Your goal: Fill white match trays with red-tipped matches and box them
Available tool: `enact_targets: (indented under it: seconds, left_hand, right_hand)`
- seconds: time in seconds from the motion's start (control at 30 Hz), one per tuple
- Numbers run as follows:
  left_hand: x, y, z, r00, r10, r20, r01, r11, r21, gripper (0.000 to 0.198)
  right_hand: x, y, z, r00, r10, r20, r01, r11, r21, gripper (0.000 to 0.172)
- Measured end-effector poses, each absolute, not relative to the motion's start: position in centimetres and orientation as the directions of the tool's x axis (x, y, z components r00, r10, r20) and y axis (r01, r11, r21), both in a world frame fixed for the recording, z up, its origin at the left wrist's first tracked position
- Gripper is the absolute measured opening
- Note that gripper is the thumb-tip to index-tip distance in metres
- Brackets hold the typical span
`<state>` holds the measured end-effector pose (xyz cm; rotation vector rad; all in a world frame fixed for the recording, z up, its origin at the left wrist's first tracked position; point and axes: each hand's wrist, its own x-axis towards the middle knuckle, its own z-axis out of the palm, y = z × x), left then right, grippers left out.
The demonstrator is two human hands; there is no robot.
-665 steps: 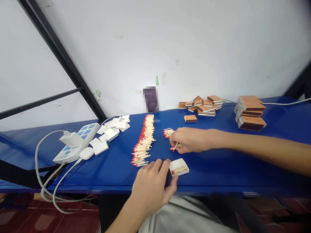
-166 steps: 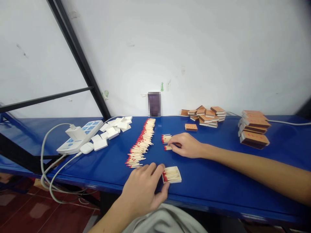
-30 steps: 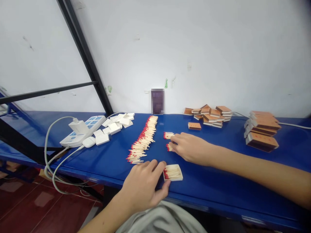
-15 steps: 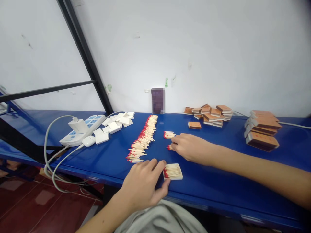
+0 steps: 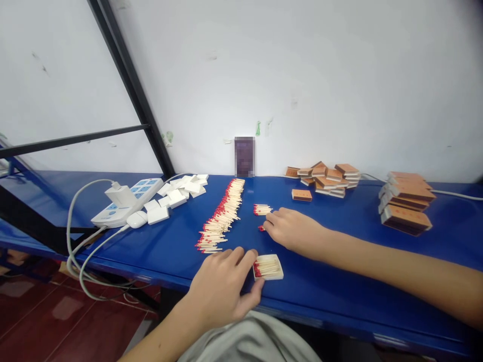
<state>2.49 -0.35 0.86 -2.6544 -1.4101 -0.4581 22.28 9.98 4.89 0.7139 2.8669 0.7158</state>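
My left hand (image 5: pixel 226 284) grips a small white matchbox tray (image 5: pixel 274 277) near the table's front edge, thumb on the near side and fingers at its left end. Inside the tray lie matches (image 5: pixel 268 265) with their red heads to the left. Beyond it, my right hand (image 5: pixel 292 229) is closed over a few matches (image 5: pixel 260 229) at the tabletop; only some red heads show past the fingertips. A small bunch of matches (image 5: pixel 261 209) lies just beyond those fingers. To the left, a long band of loose matches (image 5: pixel 222 216) runs toward the wall.
White trays (image 5: pixel 177 197) are heaped at the left beside a power strip (image 5: pixel 113 216) with cables. One orange-brown matchbox cover (image 5: pixel 302 195) lies before a pile of covers (image 5: pixel 328 181). More matchboxes (image 5: pixel 407 201) are stacked at the right on the blue table (image 5: pixel 339 296).
My right hand has shifted slightly left over the matches, and less of them shows past its fingers. My left hand and the tray have stayed in place.
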Motion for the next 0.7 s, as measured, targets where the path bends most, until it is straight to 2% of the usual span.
enact_targets:
  seconds: [0.7]
  left_hand:
    - [2.5,-0.2,0.8,0.523,0.797,0.302,0.826,-0.561,0.051,0.031]
  right_hand:
    - [22.3,10.1,3.7,-0.864,0.497,0.082,0.469,0.733,0.492,0.021]
